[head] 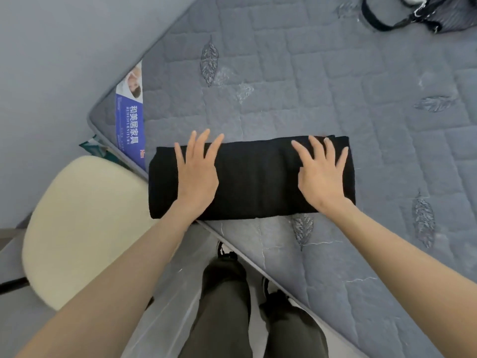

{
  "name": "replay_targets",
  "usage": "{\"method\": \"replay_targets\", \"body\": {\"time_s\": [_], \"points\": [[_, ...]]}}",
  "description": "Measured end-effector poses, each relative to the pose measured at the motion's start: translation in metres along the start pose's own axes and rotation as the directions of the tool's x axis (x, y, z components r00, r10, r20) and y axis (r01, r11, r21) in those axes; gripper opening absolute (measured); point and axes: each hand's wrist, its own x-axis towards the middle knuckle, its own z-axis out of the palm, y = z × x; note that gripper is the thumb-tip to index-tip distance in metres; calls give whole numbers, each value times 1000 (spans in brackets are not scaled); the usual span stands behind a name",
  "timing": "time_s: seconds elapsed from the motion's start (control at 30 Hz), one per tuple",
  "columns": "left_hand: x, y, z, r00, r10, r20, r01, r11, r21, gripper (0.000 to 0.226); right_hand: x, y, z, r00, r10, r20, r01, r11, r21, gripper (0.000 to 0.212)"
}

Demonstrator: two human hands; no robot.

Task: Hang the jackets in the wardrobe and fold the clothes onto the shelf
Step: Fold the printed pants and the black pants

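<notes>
garment: black folded garment (pixel 258 177) lies on the mattress (pixel 361 99), at its near corner edge
handling: likely soft, light, limp — best scooped from under both short ends
left hand (pixel 197 174): flat, fingers spread, pressing garment
right hand (pixel 321 174): same, pressing
label (pixel 129 112): on the mattress side — "和美居家具"; smaller print unreadable

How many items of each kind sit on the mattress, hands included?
Folded black garment: 1
Black bag: 1
Hands: 2, left hand and right hand, both flat on the garment
Total: 4
</notes>
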Motion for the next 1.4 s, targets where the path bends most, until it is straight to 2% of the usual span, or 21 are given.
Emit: {"method": "replay_targets", "body": {"time_s": [0.1,0.17,0.23,0.33,0.43,0.53,0.6,0.63,0.7,0.73,0.77,0.8,0.87,0.93,0.97,1.03,1.1,1.23,1.3,1.4], "points": [[-17,3,37,964,76,253,-89,995,41,62,-12,-21,39,973,-38,229,34,999,20,64],[-25,-2,64,918,38,394,-89,990,111,60,-13,-29,65,948,-15,317,3,999,39,63],[-22,-12,86,890,-35,455,-34,989,144,58,-7,-34,87,931,33,363,-56,997,51,63],[-6,-36,106,864,-140,484,71,985,159,60,7,-27,111,898,138,418,-185,980,73,65],[8,-65,121,835,-220,505,175,975,135,66,18,-7,130,825,260,502,-364,924,118,77],[11,-75,129,803,-269,532,258,961,97,70,18,-4,141,819,279,501,-409,897,169,82],[9,-65,127,823,-263,504,224,965,137,67,13,-9,139,847,290,446,-411,889,202,79],[9,-57,124,857,-212,470,163,976,142,66,7,-12,138,859,308,409,-424,876,230,76],[18,-39,117,920,-7,392,-30,996,88,61,-8,-21,135,872,379,309,-474,813,340,69],[28,-30,114,925,100,368,-127,991,50,59,-18,-26,134,856,451,253,-517,739,432,66],[41,-21,113,914,177,364,-193,981,9,58,-26,-32,133,808,548,218,-568,623,538,64],[57,-12,113,900,211,381,-212,976,-40,58,-33,-39,131,726,653,218,-612,466,639,63],[89,6,117,861,199,468,-159,979,-125,61,-40,-48,129,503,800,327,-641,92,762,63],[113,22,125,815,186,549,-106,979,-175,67,-36,-51,127,300,793,531,-582,-288,760,65],[123,29,129,799,180,574,-84,978,-189,71,-32,-50,127,254,744,618,-524,-431,734,65],[138,43,139,786,148,600,-45,982,-183,76,-23,-49,127,285,630,723,-378,-619,688,69],[144,56,148,785,123,607,-34,987,-155,79,-12,-47,129,321,565,760,-286,-707,647,74],[142,73,154,794,91,601,-47,995,-88,90,1,-34,135,262,533,805,-253,-767,590,69],[144,81,151,781,14,625,44,996,-77,94,1,-26,133,262,491,831,-201,-814,544,58],[142,99,138,706,-63,706,182,979,-94,103,-6,-11,121,321,439,839,-194,-837,512,49]]}}
